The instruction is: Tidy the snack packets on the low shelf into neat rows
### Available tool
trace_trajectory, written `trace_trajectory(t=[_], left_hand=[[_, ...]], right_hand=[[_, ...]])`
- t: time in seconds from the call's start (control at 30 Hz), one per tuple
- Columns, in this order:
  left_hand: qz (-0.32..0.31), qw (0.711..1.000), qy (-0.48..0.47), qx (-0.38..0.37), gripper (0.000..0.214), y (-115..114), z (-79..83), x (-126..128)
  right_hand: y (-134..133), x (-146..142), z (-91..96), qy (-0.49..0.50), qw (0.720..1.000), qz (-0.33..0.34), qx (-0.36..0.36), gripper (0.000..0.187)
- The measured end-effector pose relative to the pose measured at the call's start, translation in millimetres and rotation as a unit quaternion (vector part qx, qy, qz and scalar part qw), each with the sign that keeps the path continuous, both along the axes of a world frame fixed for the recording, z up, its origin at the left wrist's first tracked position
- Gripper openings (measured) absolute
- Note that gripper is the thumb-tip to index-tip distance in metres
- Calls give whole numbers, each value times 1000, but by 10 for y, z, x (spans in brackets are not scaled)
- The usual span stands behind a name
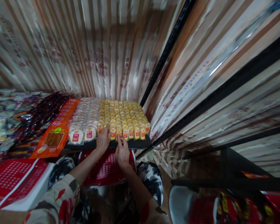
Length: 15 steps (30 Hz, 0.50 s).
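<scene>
Rows of small yellow snack packets (123,116) stand packed together on a black shelf (135,144). My left hand (103,139) rests on the front row, its fingers laid over the packets near the left end of the yellow block. My right hand (122,152) sits just below the shelf's front edge, with its fingertips touching a yellow packet in the front row. Neither hand's fingers wrap fully round a packet. White round packets (84,124) fill the shelf to the left of the yellow ones.
Orange flat packs (56,130) and dark red packs (37,119) lie further left. A red plastic basket (105,169) sits on my lap under the hands, another (11,180) at the left. Striped plastic sheeting covers the walls; black shelf rails (168,49) run diagonally at the right.
</scene>
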<state>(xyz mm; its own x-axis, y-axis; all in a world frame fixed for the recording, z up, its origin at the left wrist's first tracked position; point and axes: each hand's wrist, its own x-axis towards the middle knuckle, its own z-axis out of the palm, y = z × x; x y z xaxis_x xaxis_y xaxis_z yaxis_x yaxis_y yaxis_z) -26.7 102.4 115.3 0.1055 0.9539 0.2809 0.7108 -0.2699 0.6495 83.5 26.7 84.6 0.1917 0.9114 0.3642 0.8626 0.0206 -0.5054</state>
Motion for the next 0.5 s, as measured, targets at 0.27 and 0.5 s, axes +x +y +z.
trace_trajectory(t=[0.27,0.5], left_hand=[[-32,998,48,15,15,-101,-93,2],[-32,996,80,24,19,-161,-132,10]], right_hand=[[13,14,-5,1,1000,4,5,62],[-6,40,-22,30,999,20,23,63]])
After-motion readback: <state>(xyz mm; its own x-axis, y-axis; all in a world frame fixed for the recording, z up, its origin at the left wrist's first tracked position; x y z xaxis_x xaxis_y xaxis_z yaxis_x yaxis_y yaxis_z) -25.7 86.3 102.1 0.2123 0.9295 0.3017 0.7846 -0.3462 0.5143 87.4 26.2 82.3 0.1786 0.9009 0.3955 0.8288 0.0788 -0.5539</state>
